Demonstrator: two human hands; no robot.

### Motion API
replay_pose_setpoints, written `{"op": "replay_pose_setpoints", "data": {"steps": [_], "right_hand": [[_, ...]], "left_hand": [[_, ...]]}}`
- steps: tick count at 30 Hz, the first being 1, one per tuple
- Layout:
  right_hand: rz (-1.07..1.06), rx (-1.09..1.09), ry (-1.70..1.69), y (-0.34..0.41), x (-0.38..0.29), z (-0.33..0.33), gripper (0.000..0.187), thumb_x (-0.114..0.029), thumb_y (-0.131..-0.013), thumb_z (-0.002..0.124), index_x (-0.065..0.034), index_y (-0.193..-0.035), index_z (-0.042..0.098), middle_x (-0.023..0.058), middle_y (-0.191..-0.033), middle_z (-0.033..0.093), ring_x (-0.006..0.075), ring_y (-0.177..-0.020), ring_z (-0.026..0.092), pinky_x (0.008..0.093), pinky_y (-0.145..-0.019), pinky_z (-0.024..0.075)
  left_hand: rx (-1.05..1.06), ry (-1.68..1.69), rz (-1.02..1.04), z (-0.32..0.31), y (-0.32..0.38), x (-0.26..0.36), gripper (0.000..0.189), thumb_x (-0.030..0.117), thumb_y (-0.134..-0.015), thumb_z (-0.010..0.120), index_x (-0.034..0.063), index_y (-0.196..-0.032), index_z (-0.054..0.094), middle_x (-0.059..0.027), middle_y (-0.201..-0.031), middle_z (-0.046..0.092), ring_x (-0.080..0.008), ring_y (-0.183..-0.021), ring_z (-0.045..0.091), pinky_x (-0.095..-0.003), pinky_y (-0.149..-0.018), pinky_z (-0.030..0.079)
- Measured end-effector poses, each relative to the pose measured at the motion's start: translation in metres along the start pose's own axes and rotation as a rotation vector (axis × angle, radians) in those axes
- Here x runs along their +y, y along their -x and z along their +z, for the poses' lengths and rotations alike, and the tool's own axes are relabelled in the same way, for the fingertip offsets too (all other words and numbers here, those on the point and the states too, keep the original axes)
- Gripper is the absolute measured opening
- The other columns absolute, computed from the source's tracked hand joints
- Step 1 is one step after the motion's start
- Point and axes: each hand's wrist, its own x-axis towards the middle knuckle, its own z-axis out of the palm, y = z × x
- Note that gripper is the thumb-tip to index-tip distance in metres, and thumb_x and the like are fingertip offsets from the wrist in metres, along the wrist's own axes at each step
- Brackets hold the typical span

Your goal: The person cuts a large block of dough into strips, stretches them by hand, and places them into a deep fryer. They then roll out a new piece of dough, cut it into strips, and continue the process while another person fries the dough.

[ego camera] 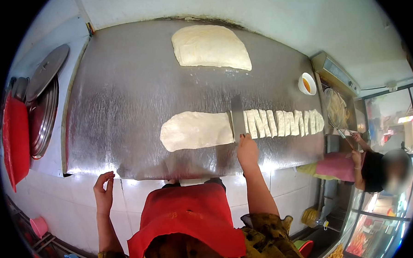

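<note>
My right hand (248, 151) grips a wide-bladed knife (239, 113), its blade standing across a long flat strip of dough (197, 130) on the metal table. Right of the blade lie several narrow cut dough strips (282, 123) in a row, some with slim gaps between them. The uncut part extends to the left. My left hand (104, 190) is off the table's front edge at the left, fingers curled and thumb apart, holding nothing visible. A large folded slab of dough (211, 48) rests near the back of the table.
A white bowl (307, 84) with orange liquid stands at the back right. Beyond the table's right end, a person (374, 171) holds long-handled tools over a fryer (338, 107). Metal lids (48, 72) and a red basin (16, 141) are at left; a wall borders the back.
</note>
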Motion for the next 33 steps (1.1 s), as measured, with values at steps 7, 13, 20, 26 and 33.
{"op": "replay_pose_setpoints", "data": {"steps": [7,13,20,26,33], "right_hand": [[-0.029,-0.057,0.06,0.013,-0.018,0.027,0.03,-0.029,-0.101,0.042,-0.0015,-0.098,0.055,0.0251,-0.085,0.068,0.0429,-0.082,0.066,0.0521,-0.071,0.0522],[-0.074,0.018,-0.027,0.024,-0.032,0.002,0.035,-0.03,-0.101,0.042,0.0017,-0.1,0.056,0.0271,-0.085,0.067,0.0459,-0.08,0.065,0.0537,-0.07,0.0504],[-0.058,-0.057,0.071,0.023,-0.048,0.042,0.03,-0.029,-0.101,0.042,-0.0024,-0.1,0.055,0.0211,-0.083,0.069,0.0419,-0.078,0.067,0.0518,-0.071,0.052],[-0.061,-0.023,-0.045,0.035,-0.074,0.002,0.031,-0.027,-0.101,0.041,-0.0004,-0.1,0.055,0.0251,-0.084,0.067,0.0434,-0.082,0.066,0.053,-0.073,0.051],[-0.022,-0.144,-0.012,0.039,-0.081,0.045,0.029,-0.025,-0.101,0.04,0.0004,-0.102,0.054,0.0271,-0.089,0.067,0.0443,-0.087,0.065,0.0525,-0.078,0.0504]], "left_hand": [[0.013,0.031,-0.022,0.001,-0.002,-0.009,0.017,0.0,-0.094,0.057,-0.0005,-0.109,0.065,-0.0076,-0.101,0.069,-0.0162,-0.097,0.065,-0.0295,-0.09,0.049],[0.032,0.001,0.038,-0.002,-0.004,-0.013,0.016,0.004,-0.095,0.058,-0.0013,-0.108,0.065,-0.0055,-0.099,0.069,-0.0128,-0.092,0.063,-0.0279,-0.086,0.048],[-0.003,0.014,0.054,-0.002,-0.006,-0.018,0.017,0.005,-0.095,0.059,-0.0006,-0.111,0.065,-0.007,-0.1,0.07,-0.0132,-0.094,0.064,-0.0273,-0.086,0.049],[0.034,0.014,-0.017,-0.016,0.001,-0.016,0.019,0.0,-0.094,0.055,0.0004,-0.111,0.065,-0.008,-0.101,0.069,-0.0163,-0.097,0.064,-0.0295,-0.089,0.049],[0.009,0.061,-0.026,-0.016,0.003,-0.015,0.02,0.0,-0.094,0.056,0.0,-0.111,0.065,-0.0089,-0.103,0.069,-0.0173,-0.099,0.064,-0.0302,-0.091,0.048]]}}
